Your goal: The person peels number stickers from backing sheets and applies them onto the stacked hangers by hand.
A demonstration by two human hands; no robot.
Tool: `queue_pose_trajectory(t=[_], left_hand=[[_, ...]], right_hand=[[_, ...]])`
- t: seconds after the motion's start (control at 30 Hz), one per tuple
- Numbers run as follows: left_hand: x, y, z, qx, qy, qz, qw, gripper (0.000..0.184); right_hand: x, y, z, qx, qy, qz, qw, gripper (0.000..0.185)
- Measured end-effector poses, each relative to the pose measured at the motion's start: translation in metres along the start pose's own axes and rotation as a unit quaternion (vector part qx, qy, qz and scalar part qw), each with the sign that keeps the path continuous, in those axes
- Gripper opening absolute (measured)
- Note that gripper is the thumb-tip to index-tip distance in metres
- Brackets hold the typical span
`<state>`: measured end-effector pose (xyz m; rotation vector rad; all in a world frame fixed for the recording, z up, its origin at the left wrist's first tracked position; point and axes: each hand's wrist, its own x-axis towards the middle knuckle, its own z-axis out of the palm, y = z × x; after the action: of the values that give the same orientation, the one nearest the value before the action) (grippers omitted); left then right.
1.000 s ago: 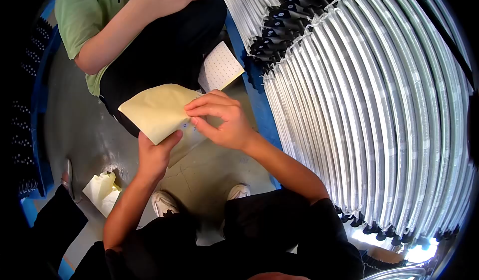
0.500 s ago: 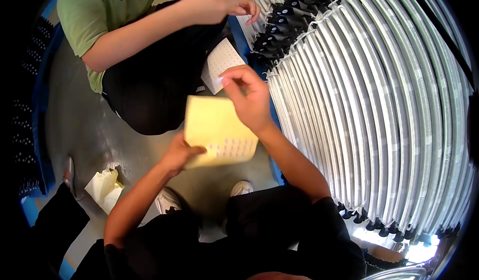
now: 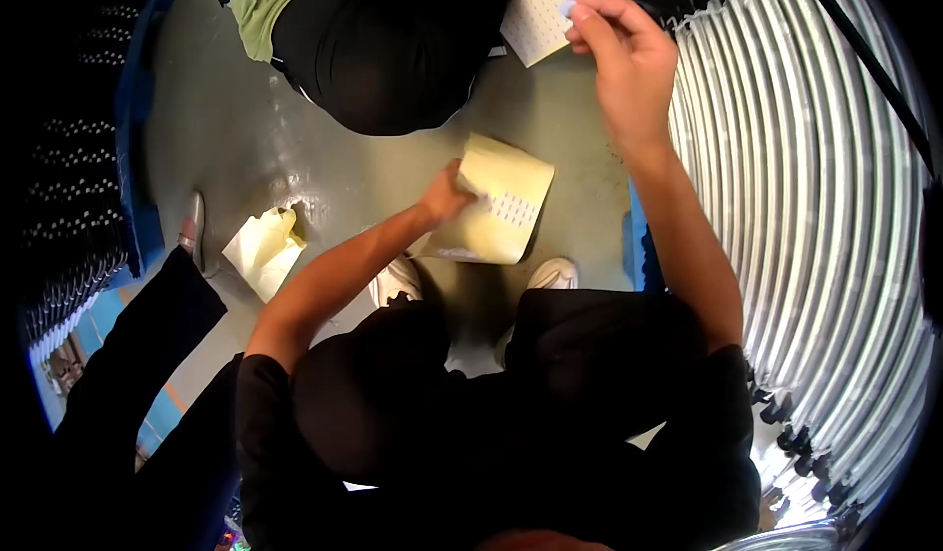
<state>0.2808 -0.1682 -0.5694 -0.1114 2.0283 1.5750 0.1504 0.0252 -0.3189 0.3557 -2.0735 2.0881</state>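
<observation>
My left hand [image 3: 449,195] grips a yellow sticker sheet [image 3: 506,173] by its left edge. Rows of small pale stickers [image 3: 513,208] remain on part of the sheet, which bends a little. Up and to the right, my right hand [image 3: 634,55] pinches a small round whitish sticker [image 3: 567,8] between thumb and fingertip. Beyond those fingers is a white sheet with rows of small marks [image 3: 540,11], partly covered by my right hand.
Long silvery wrapped tubes [image 3: 786,188] with black ends stand packed along the right. A co-worker's dark-clothed leg [image 3: 393,60] is ahead. Crumpled pale paper [image 3: 265,251] lies on the floor at left, near another person's shoe [image 3: 193,227]. Black racked parts [image 3: 79,158] line the far left.
My right hand has moved away from the yellow sheet, up and right towards the tubes, with the small sticker. The view has shifted, and the co-worker's hands are out of sight.
</observation>
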Motion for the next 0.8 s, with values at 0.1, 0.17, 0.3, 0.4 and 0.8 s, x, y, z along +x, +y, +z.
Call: queue_pose_trajectory(t=[0.1,0.17,0.3,0.4,0.8], left_hand=[[-0.002,-0.031,0.000,-0.036,0.022,-0.098,0.994,0.062],[-0.007,-0.034,0.005,-0.051,0.066,-0.111,0.990,0.058],[-0.004,-0.038,0.008,-0.289,0.073,-0.112,0.948,0.051],[-0.002,-0.051,0.000,-0.228,0.135,-0.160,0.951,0.046],[0.008,-0.041,-0.034,0.108,0.072,-0.191,0.973,0.033]], right_hand=[[-0.005,0.010,0.004,0.017,0.001,0.020,1.000,0.013],[-0.003,0.011,0.006,0.039,-0.006,0.029,0.999,0.014],[-0.004,0.013,0.006,0.041,-0.019,0.023,0.999,0.007],[-0.004,0.012,0.006,0.033,-0.022,0.029,0.999,0.007],[-0.008,0.015,0.012,0.026,-0.029,0.035,0.999,0.007]])
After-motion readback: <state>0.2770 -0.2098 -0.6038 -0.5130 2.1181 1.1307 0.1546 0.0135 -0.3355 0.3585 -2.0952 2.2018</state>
